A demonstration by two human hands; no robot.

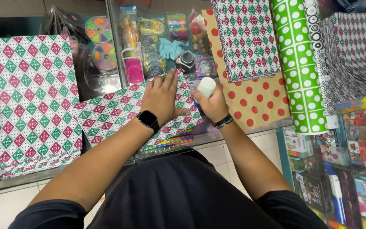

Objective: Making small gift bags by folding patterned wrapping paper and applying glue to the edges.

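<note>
Green-red diamond paper (119, 112) lies flat under the left hand (162, 98), fingers spread wide, pressing. Right hand (212, 106) is wrapped round a white glue stick (206, 87) just beside the left fingertips — glue could smear; the sheet may slip w/ less pressure.

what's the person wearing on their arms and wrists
Both forearms are bare, with short dark sleeves ending near the upper arms. The left hand has a black smartwatch with a square face on its wrist. The right hand has a thin dark bracelet on its wrist.
</note>
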